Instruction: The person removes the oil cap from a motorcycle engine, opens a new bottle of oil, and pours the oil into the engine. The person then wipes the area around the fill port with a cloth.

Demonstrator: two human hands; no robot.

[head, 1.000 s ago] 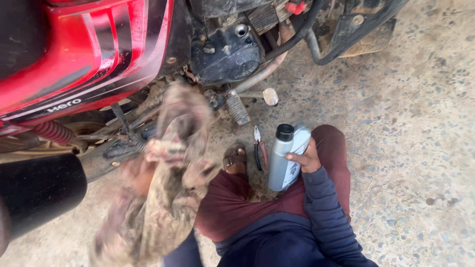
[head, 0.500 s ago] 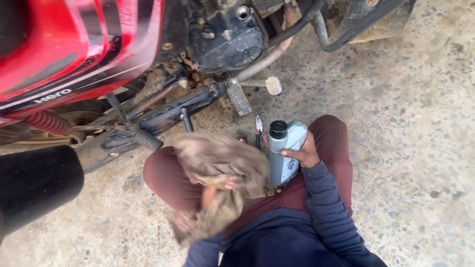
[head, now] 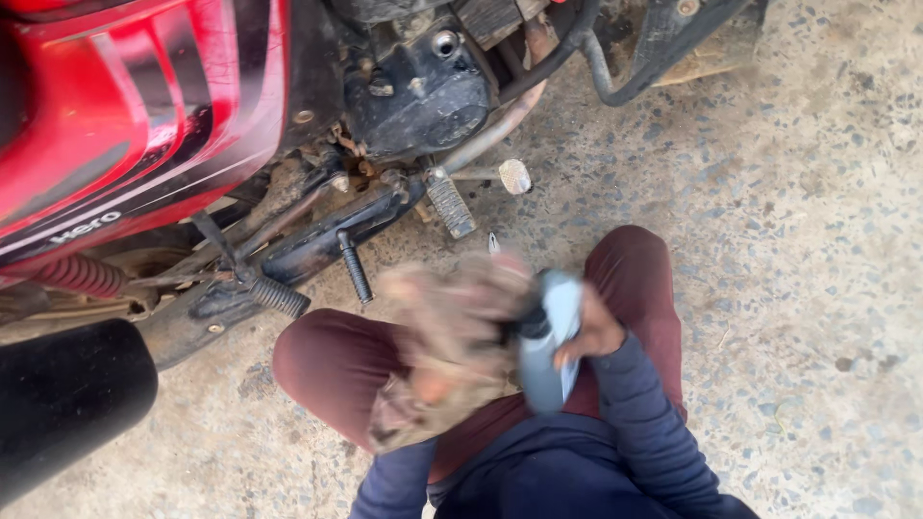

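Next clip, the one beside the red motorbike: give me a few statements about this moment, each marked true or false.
1. The right hand holds a pale blue bottle. True.
2. The left hand is bare and free. False: it is wrapped in a dirty rag, blurred.
3. The rag is at the bottle's dark cap end. True.
4. The motorbike is blue. False: its panels are red.
5. The person kneels on grass. False: the ground is speckled concrete.
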